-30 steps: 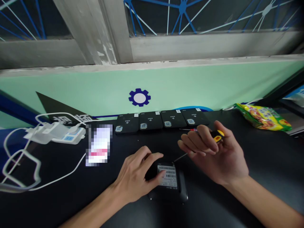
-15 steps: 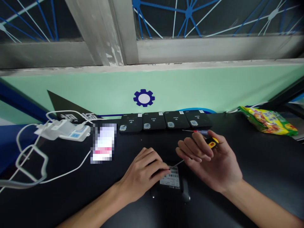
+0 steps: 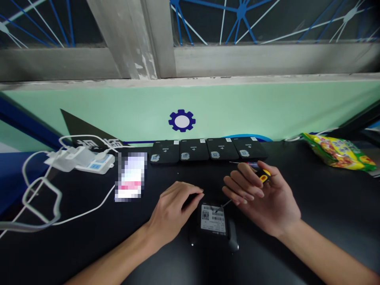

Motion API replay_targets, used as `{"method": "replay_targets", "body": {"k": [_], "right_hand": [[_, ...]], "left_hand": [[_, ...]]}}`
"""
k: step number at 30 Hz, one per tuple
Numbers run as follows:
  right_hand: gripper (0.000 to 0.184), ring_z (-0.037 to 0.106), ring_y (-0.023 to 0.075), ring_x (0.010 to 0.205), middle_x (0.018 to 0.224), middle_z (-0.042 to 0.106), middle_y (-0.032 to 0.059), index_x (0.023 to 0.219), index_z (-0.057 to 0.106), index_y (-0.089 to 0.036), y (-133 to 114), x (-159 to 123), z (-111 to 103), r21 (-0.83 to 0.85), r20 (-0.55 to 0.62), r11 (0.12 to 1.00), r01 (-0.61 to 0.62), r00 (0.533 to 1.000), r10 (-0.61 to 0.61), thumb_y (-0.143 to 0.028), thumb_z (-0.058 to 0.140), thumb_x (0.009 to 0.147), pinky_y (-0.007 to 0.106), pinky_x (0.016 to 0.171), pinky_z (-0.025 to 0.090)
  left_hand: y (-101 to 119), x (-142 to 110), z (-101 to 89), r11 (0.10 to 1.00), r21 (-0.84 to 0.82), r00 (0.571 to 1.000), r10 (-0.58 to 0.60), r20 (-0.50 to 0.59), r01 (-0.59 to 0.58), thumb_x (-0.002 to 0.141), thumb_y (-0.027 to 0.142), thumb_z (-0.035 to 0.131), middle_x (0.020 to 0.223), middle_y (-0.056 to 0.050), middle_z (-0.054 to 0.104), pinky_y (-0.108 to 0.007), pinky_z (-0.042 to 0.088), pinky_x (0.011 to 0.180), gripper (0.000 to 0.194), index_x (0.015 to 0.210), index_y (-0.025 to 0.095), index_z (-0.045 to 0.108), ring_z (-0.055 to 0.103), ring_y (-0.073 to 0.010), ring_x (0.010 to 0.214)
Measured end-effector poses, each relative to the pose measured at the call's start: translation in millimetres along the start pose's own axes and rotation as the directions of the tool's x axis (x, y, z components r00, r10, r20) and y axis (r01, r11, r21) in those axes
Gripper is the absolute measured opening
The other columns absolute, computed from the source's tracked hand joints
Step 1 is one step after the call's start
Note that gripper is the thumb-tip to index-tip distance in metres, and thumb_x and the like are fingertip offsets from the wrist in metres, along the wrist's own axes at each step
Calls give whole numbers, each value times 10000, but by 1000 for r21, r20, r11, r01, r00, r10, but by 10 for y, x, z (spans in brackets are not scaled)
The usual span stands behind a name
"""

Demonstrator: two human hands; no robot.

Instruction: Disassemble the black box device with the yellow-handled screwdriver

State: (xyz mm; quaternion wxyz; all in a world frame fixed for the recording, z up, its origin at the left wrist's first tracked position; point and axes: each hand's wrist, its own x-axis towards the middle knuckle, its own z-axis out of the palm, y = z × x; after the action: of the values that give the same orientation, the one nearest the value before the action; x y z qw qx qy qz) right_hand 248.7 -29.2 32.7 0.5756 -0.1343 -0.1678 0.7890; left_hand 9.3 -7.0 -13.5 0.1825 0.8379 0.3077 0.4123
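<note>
My right hand (image 3: 261, 196) is closed around a screwdriver (image 3: 264, 175) with a black and yellow handle. Its thin metal shaft slants down left, and the tip is over the white label (image 3: 213, 225) of a black electronic device (image 3: 208, 241). The device lies label side up on the dark table; whether the tip touches it I cannot tell. To its upper left, my left hand (image 3: 175, 211) is pinched, thumb and forefinger together. Anything between those fingertips is too small to make out.
Several flat black boxes (image 3: 194, 150) stand in a row along the wall. Another screwdriver (image 3: 251, 164) lies just before them. At left are a blurred-out phone (image 3: 130, 178), a white power strip (image 3: 97, 164) and looping white cables (image 3: 44, 198). A yellow-green food packet (image 3: 338, 152) lies at right.
My left hand has drawn back left from the screwdriver tip, uncovering more of the label. My right hand still holds the screwdriver in nearly the same place. The view has shifted slightly.
</note>
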Motion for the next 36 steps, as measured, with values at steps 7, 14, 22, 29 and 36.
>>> {"method": "replay_targets", "body": {"k": [7,14,22,29,36], "right_hand": [[486,188,147,566,552,255,-55,662,310,-226,22,8,16,-41,-10,999,-13,1000,13,-393,580,1030,317,572,266],[487,192,147,565,554,258,-53,664,301,-229,16,5,13,-43,-11,999,-7,1000,7,-401,572,1029,322,574,259],[487,185,145,563,552,253,-53,660,310,-226,30,17,14,-51,-10,999,-13,1000,12,-405,571,1029,323,572,250],[489,185,147,564,553,249,-53,660,298,-230,23,5,1,-51,-17,999,-14,1000,13,-408,563,1031,325,571,247],[487,191,146,567,559,249,-54,670,297,-228,21,-3,12,-50,-22,999,-7,1000,6,-400,566,1037,325,572,248]], "left_hand": [[-38,4,3,1000,-29,999,-2,-42,0,1028,73,741,1065,-19,800,-300,647,921,166,1136,198,723,786,-152,1016],[-50,73,-67,994,111,990,-2,-142,18,1013,80,757,1041,7,817,-307,619,825,209,1166,221,766,772,-146,904],[-209,-15,-50,984,173,997,-32,-74,45,1028,135,762,1071,1,851,-343,620,798,190,1190,224,804,794,-179,892],[-204,-18,-62,949,314,999,16,-30,-6,1083,89,631,1127,-42,844,-387,613,771,264,1283,192,770,807,-216,922],[-234,-12,-78,907,418,998,67,-11,-57,1094,119,632,1127,-29,858,-386,642,773,194,1206,184,777,835,-227,948]]}}
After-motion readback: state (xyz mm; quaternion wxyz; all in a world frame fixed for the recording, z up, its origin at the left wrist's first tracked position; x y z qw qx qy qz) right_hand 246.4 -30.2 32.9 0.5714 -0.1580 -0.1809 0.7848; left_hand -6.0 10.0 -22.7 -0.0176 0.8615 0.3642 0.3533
